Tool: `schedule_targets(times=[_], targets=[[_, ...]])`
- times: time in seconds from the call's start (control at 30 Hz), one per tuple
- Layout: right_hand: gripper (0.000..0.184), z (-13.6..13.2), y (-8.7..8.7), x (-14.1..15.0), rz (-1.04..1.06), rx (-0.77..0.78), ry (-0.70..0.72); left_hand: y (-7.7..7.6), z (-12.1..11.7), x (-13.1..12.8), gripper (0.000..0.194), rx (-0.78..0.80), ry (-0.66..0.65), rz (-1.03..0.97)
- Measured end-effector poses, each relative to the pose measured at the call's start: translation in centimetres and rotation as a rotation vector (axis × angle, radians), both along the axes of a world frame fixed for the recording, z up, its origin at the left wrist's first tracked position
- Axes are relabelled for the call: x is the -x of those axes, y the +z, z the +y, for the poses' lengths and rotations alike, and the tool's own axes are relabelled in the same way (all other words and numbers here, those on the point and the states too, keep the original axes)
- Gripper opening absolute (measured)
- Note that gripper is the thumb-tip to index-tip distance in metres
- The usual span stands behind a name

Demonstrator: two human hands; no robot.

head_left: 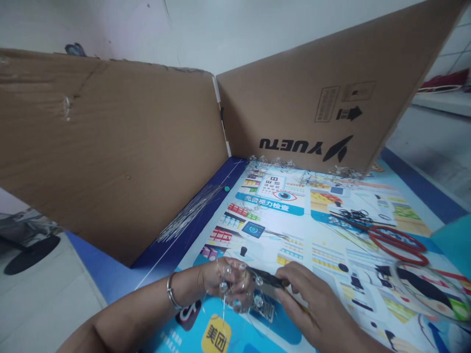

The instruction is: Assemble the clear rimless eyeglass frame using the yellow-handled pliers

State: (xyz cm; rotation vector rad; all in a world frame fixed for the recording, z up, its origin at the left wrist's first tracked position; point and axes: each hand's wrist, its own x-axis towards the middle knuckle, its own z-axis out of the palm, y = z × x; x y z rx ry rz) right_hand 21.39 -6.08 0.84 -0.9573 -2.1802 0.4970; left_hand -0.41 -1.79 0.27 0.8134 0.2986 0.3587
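Note:
In the lower middle, my left hand (230,284) is closed around thin wire strung with clear beads (258,300). Several beads hang around the fingers, and loose wire ends stick out below. A pair of pliers (265,278) with dark jaws is gripped in my right hand (305,299). Its jaws point left and reach the wire at my left fingertips; my left hand hides part of their tips. A little yellow shows on the pliers' handle below my right fingers.
Cardboard panels (147,137) stand upright along the back and left. Straight wires (189,213) lie in a bundle by the left panel. Beaded wire pieces (274,162) line the right panel's foot. Red-handled scissors (399,240), black loops (355,215) and a clear round dish (395,274) lie right.

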Motion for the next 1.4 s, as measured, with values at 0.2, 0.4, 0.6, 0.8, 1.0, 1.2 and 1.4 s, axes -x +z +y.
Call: schedule_targets(times=[0.2, 0.4, 0.6, 0.8, 1.0, 1.2, 1.4], targets=[[0.012, -0.2, -0.2, 0.3, 0.067, 0.001, -0.019, -0.1, -0.1, 0.1, 0.037, 0.008, 0.009, 0.004], [0.016, -0.2, -0.5, 0.5, 0.071, -0.049, -0.02, -0.7, 0.2, 0.5, 0.038, 0.03, 0.013, 0.051], [0.018, -0.1, -0.5, 0.3, 0.056, -0.121, -0.021, -1.1, 0.3, 0.4, 0.036, 0.052, -0.012, 0.024], [0.016, 0.2, -0.5, 0.1, 0.005, -0.189, -0.012, -0.7, 0.2, 0.2, 0.033, 0.038, -0.005, 0.019], [0.012, 0.9, -0.1, -0.5, -0.065, -0.014, -0.001, -0.7, 0.1, 0.2, 0.036, 0.029, 0.044, 0.025], [0.016, 2.0, -1.3, -1.8, -0.232, -0.088, -0.074, -1.7, 0.8, 0.6, 0.038, -0.02, 0.121, -0.008], [0.015, 2.1, -1.5, -2.1, -0.487, -0.132, -0.203, -2.1, 1.5, 0.9, 0.035, -0.188, 0.209, 0.025]])
